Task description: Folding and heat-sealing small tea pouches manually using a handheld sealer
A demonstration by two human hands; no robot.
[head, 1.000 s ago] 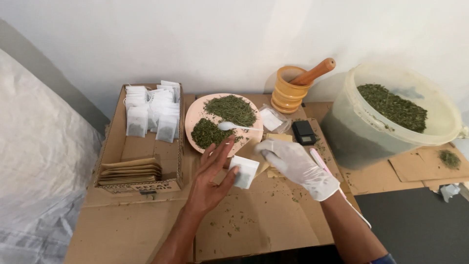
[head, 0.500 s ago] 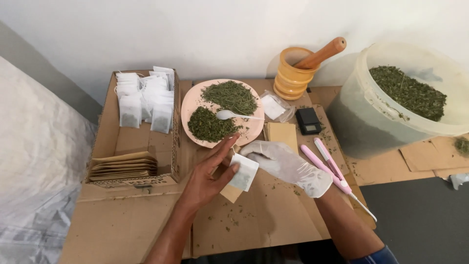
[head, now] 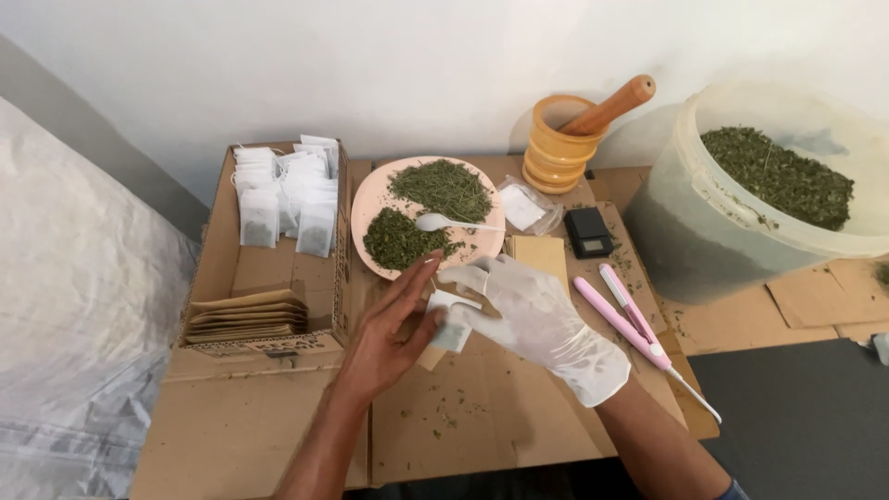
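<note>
Big translucent bucket [head: 704, 250] at the right edge, loaded with dried green herb. At upper left, an open cardboard box [head: 215, 268] holds white filter bags [head: 282, 194] and a stack of brown envelopes [head: 245, 318]. Centre top, a pink plate [head: 370, 199] carries two herb heaps and a white spoon [head: 444, 222]; beside it, a yellow mortar [head: 558, 148] with its pestle. Mid-frame over the cardboard tabletop [head: 500, 417], the gloved right hand [head: 528, 310] and bare left hand [head: 394, 338] close their fingers on a small white bag [head: 451, 324] between them.
</note>
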